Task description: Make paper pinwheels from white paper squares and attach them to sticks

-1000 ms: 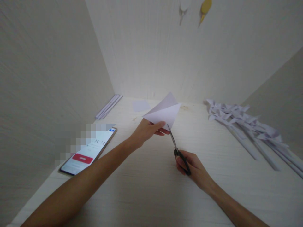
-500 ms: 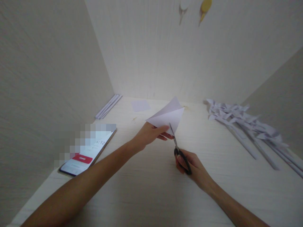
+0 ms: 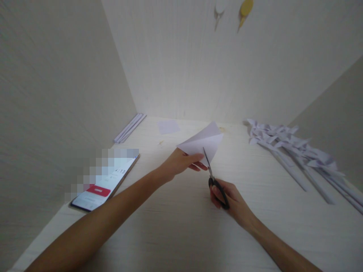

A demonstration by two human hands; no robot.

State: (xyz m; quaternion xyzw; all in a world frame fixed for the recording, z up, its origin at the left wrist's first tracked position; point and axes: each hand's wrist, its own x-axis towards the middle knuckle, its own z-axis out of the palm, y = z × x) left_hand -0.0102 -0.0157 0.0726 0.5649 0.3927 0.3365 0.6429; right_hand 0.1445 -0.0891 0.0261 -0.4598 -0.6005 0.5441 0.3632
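My left hand (image 3: 181,163) pinches a white folded paper triangle (image 3: 204,139) by its lower edge and holds it above the pale wooden desk (image 3: 181,234). My right hand (image 3: 228,199) grips black-handled scissors (image 3: 213,176). Their blades point up and away and reach into the paper's lower edge, just right of my left fingers.
A phone (image 3: 105,184) with a lit screen and a red button lies at the left. Several white paper pinwheels on sticks (image 3: 297,155) are piled at the right. Rolled paper sticks (image 3: 129,127) lie against the left wall. A small paper square (image 3: 168,126) lies at the back.
The folded paper has shifted a little to the right and down, and the scissor blades now reach further into its edge. The phone's timer has advanced.
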